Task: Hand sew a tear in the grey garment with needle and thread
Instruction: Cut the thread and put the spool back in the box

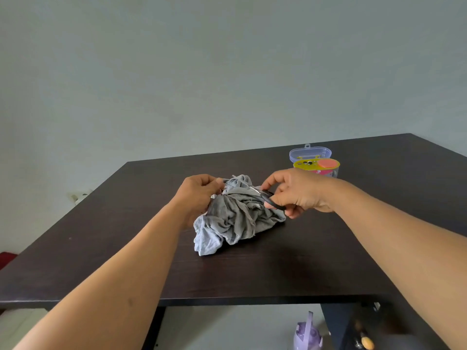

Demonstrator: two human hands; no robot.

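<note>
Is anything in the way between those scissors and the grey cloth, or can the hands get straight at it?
Nothing visible blocks them. The right hand holds the scissors with the blades lying right over the crumpled grey garment, and the left hand pinches the cloth's top edge. The sewing kit box sits behind, clear of the work.

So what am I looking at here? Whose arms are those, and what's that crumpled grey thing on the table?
The picture comes from a camera worn on a person's head, looking down, so the two arms reaching forward are that person's own. No robot here, just bare hands. The crumpled thing is a grey garment lying on a dark table. The left hand pinches the top of the cloth, perhaps holding a thread, which is too thin to see clearly. The right hand holds small black-handled scissors, blades pointing at the cloth near the left hand. Behind, there is a clear plastic sewing kit box with a yellow tray. Under the table stands a purple bottle.
</note>
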